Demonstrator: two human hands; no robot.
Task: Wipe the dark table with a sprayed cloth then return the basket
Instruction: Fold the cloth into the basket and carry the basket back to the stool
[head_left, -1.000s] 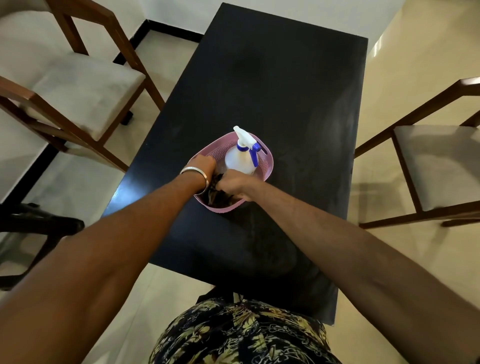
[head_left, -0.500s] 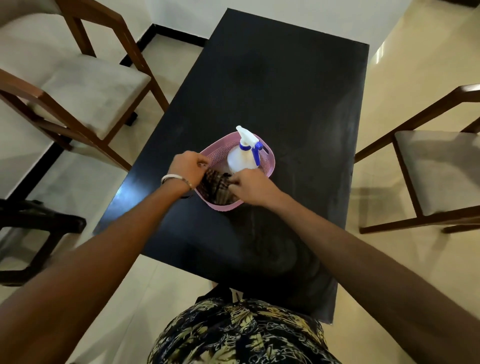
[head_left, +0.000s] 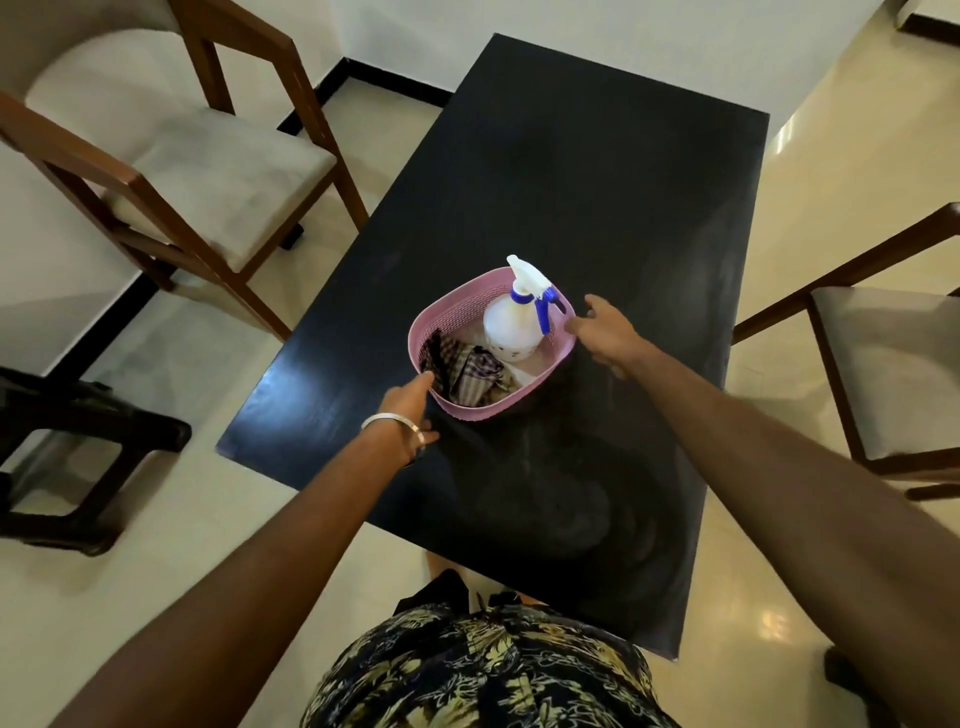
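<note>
A pink woven basket stands near the middle of the dark table. Inside it lie a checked cloth at the near side and a white spray bottle with a blue trigger at the far side. My left hand is at the basket's near left wall, fingers stretched toward it. My right hand is at the basket's right rim, fingers extended, thumb by the rim. Neither hand grips anything that I can see.
A wooden chair with a pale cushion stands left of the table, another chair to the right. A dark low stool sits at the left on the pale tiled floor. A white wall runs behind the table.
Both hands have left the cloth inside the basket and moved apart to the basket's left and right sides. The cloth now lies loose in the basket.
</note>
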